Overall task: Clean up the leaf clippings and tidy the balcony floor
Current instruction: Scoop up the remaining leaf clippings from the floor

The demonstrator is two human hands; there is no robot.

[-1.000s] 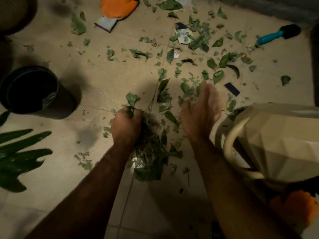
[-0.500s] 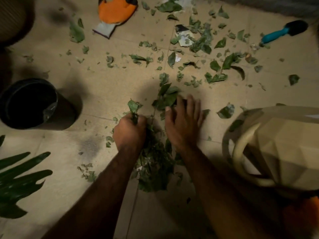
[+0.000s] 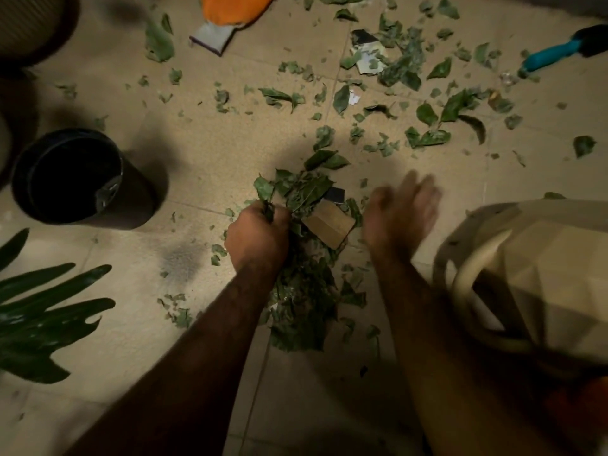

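Note:
A heap of green leaf clippings (image 3: pixel 302 291) lies on the beige tiled floor (image 3: pixel 204 153) in front of me. My left hand (image 3: pixel 258 236) grips a bunch of leaves at the heap's far left end. A tan cardboard scrap (image 3: pixel 329 225) and a small dark piece (image 3: pixel 335 194) lie in the heap beside that hand. My right hand (image 3: pixel 399 213) is blurred, fingers straight and spread, just right of the heap, holding nothing. Many loose leaves (image 3: pixel 427 116) are scattered over the tiles farther away.
A black pot (image 3: pixel 79 179) stands at the left. A beige faceted pot (image 3: pixel 539 278) lies on its side at the right. An orange glove (image 3: pixel 230 11) and a teal-handled brush (image 3: pixel 559 51) lie at the far edge. Dark plant leaves (image 3: pixel 42 311) reach in from the left.
My right hand swept leaves toward the heap, then drew away to the right with fingers spread. The cardboard scrap now shows in the heap. My left hand kept its grip.

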